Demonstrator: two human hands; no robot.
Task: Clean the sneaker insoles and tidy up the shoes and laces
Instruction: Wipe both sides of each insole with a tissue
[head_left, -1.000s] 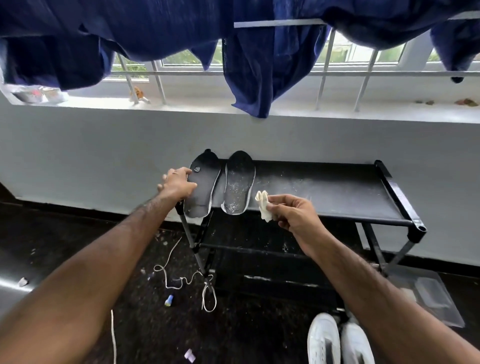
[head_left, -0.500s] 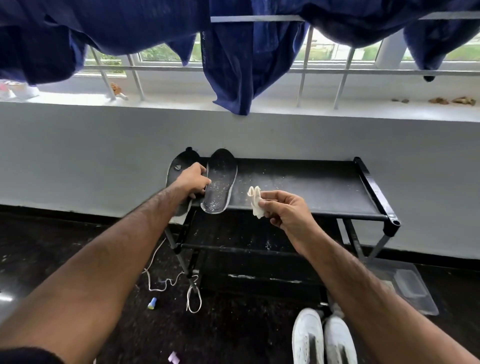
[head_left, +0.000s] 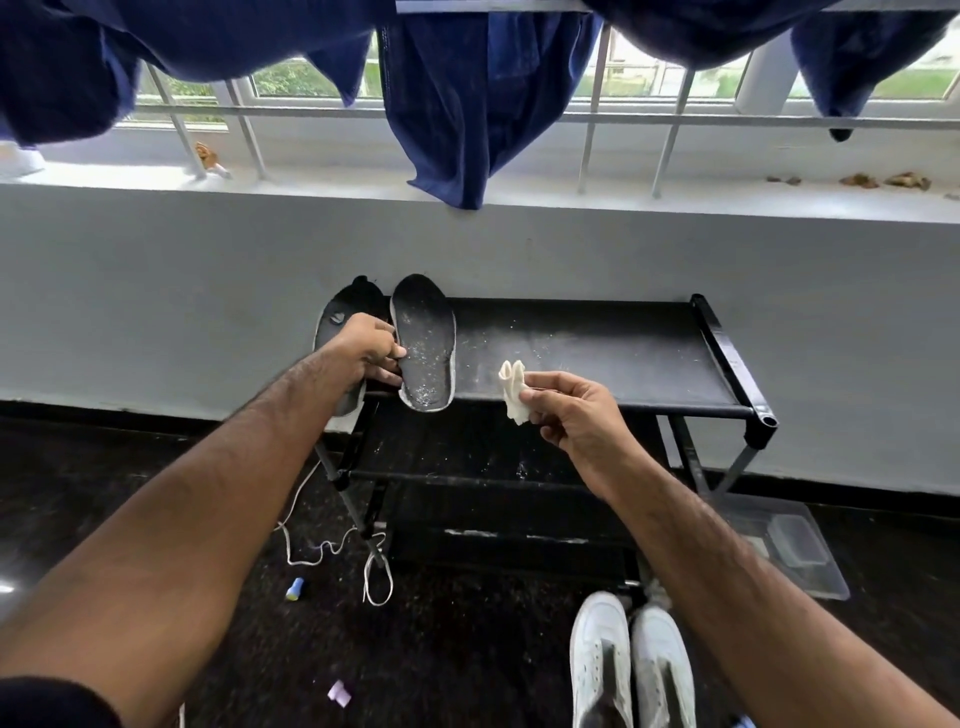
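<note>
Two dark insoles lie side by side at the left end of a black rack's top shelf (head_left: 597, 353). The left insole (head_left: 332, 322) is partly hidden by my left hand (head_left: 366, 348). This hand pinches the left edge of the right insole (head_left: 427, 343), which is speckled with white flecks. To the right of the insoles, my right hand (head_left: 571, 415) pinches a crumpled white cloth (head_left: 511, 387) just above the shelf's front edge. A pair of white sneakers (head_left: 631, 665) stands on the dark floor below my right forearm. A white lace (head_left: 317, 553) trails on the floor by the rack's left leg.
Dark blue cloth (head_left: 457, 104) hangs from the window bars above the rack. A clear plastic lid (head_left: 789, 545) lies on the floor at the right. A small blue cap (head_left: 294, 590) and a pink scrap (head_left: 338, 693) lie on the floor at the left.
My left hand has shifted right, from the left insole to the edge of the speckled right insole. My right hand holds the cloth in about the same place.
</note>
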